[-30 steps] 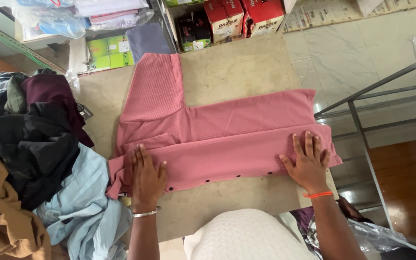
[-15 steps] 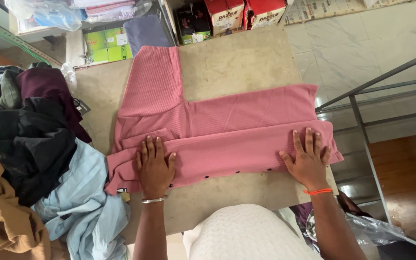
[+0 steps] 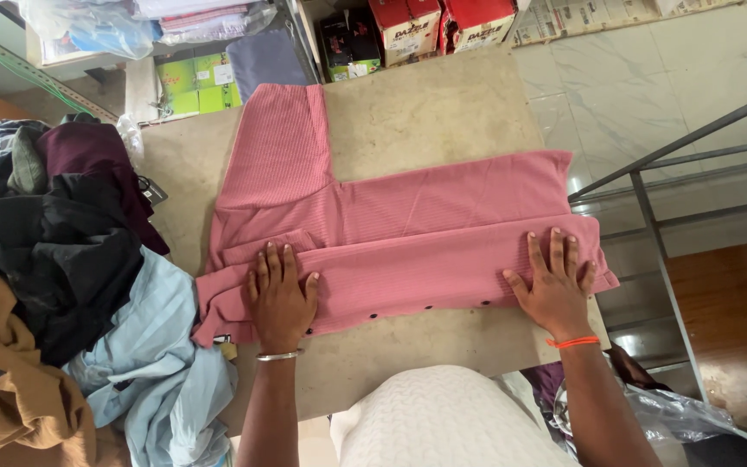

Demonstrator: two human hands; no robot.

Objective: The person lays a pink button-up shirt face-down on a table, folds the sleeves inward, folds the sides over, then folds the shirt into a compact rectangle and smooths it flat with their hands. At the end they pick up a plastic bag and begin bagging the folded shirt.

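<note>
Brown garment (image 3: pixel 10 389) cut off at left/bottom edge; pink shirt (image 3: pixel 408 233) partly hidden under both hands.

I see a heap of dark clothes (image 3: pixel 54 233) left of the table (image 3: pixel 425 112) | light blue garment (image 3: pixel 162 363) beside it | red boxes (image 3: pixel 443 24) beyond | metal rack (image 3: pixel 650 199) right.

left hand (image 3: pixel 281 297) and right hand (image 3: pixel 555 290) lie flat, fingers spread
</note>
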